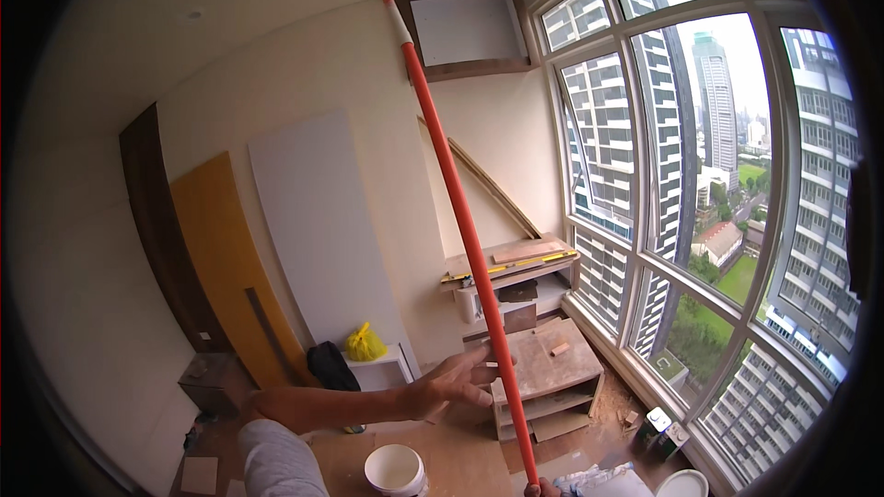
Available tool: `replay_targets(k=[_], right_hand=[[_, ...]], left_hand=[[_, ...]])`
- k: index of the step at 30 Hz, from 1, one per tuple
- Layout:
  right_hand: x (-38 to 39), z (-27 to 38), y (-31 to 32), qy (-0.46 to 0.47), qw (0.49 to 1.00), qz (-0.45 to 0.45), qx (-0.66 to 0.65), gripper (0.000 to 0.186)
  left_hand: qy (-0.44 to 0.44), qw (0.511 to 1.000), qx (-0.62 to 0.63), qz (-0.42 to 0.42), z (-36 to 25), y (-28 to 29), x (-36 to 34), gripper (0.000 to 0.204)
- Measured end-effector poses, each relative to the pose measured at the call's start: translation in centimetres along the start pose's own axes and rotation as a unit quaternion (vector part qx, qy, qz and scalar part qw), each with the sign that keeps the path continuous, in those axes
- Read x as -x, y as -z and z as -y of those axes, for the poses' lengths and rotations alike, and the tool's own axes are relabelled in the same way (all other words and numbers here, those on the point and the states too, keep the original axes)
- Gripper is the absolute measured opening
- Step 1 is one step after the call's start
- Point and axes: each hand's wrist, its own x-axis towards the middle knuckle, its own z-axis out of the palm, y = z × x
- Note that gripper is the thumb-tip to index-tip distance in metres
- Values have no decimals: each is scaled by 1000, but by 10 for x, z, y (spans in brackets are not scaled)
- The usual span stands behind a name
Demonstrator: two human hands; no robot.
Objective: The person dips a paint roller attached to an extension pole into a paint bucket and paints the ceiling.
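A long orange-red pole slants up across the view toward the ceiling, with a pale band near its thinner upper part. My right hand, mostly cut off by the lower edge, is closed around the pole's lower end. My left hand reaches in from the left beside the pole. Its fingers are apart, with the tips at the pole's edge; whether they touch it I cannot tell. Below my left forearm stands a white bucket. The pole's top passes out of view.
A dusty low wooden cabinet stands beyond the pole, near tall windows. A grey panel and an orange-brown board lean on the wall. Cans and a white lid are at right. A yellow bag sits on a small white unit.
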Motion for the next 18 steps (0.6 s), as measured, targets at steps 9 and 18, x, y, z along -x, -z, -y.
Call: replay_targets(k=[9, 18], right_hand=[[29, -3, 19, 14, 999, 11, 43, 45], [15, 17, 7, 1, 999, 38, -5, 45]], left_hand=[[13, 999, 38, -22, 25, -9, 13, 95], [14, 1000, 18, -20, 20, -1, 20, 94]])
